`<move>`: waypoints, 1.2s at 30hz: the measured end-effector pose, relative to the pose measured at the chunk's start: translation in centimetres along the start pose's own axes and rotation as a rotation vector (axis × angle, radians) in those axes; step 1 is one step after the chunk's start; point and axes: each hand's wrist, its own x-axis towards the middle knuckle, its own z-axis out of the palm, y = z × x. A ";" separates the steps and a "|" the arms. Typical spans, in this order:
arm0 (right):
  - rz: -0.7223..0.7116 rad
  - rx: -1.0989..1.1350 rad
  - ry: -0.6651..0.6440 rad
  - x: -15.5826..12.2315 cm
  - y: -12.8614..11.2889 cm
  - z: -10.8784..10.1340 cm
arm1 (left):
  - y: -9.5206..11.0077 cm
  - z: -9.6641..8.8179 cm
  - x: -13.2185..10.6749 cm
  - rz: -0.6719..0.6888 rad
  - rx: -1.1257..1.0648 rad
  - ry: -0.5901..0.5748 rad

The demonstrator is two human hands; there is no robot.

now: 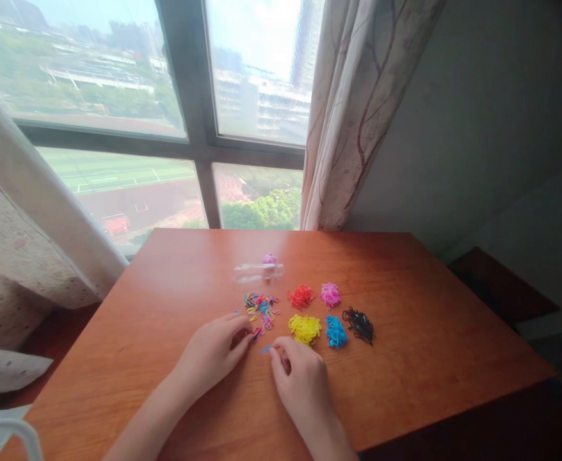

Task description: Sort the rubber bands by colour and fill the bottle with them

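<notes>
A loose pile of mixed-colour small rubber bands lies in the middle of the table. My left hand is at the near left edge of this pile, thumb and fingers pinched together beside a few pink and dark bands. Whatever is between those fingertips is too small to make out. Just to the right, my right hand pinches a blue rubber band between thumb and forefinger. Sorted heaps of yellow bands, red bands, pink bands, blue bands and black bands lie beyond and right of it.
A clear plastic bottle lies on its side behind the mixed pile, with a round pink-purple thing at its far side. The wooden table reaches to the window. Curtains hang at both sides.
</notes>
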 end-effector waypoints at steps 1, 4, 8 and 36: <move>0.009 0.004 0.024 -0.3 0.4 -0.5 | 0.0 0.0 0.0 -0.001 0.001 0.000; 0.050 0.008 0.107 -0.9 2.2 -2.3 | 0.0 0.0 -0.1 -0.001 0.001 0.003; 0.091 -0.045 0.238 -1.3 5.3 -5.1 | 0.0 -0.1 0.0 0.007 -0.007 0.011; 0.117 -0.103 0.318 -1.1 6.9 -6.3 | 0.2 -0.3 0.3 0.023 -0.041 0.033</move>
